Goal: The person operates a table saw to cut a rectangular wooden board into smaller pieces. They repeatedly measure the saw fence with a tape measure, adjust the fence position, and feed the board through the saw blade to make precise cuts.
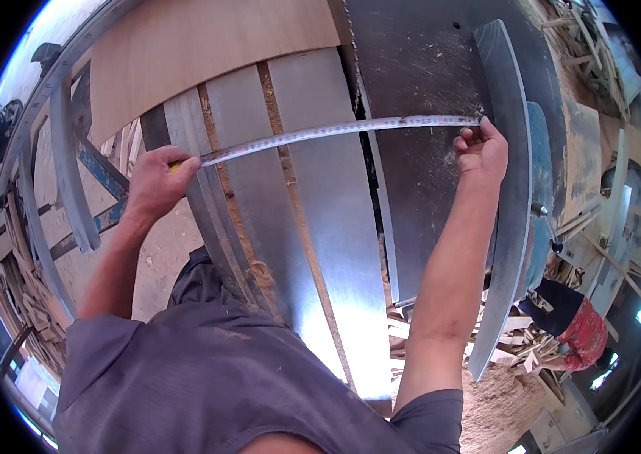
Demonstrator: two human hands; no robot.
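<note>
A white tape measure [319, 132] is stretched across a saw table, bowing slightly upward in the middle. My left hand [160, 184] is closed around its case end at the table's left side; a bit of yellow shows between the fingers. At the other end, my right hand [485, 150] pinches the blade's tip beside the long metal fence [509, 189]. Under the blade lie the grey metal sliding table [319, 174], with two dust-filled grooves, and the dark tabletop [419, 189]. A narrow dark slot runs between these two surfaces.
A plywood sheet [207, 53] lies over the sliding table's far part. Metal frame bars [70, 166] stand at the left. Wood offcuts [32, 295] are piled at far left and right, with sawdust [498, 401] at lower right. Another person in red [584, 337] bends beyond the fence.
</note>
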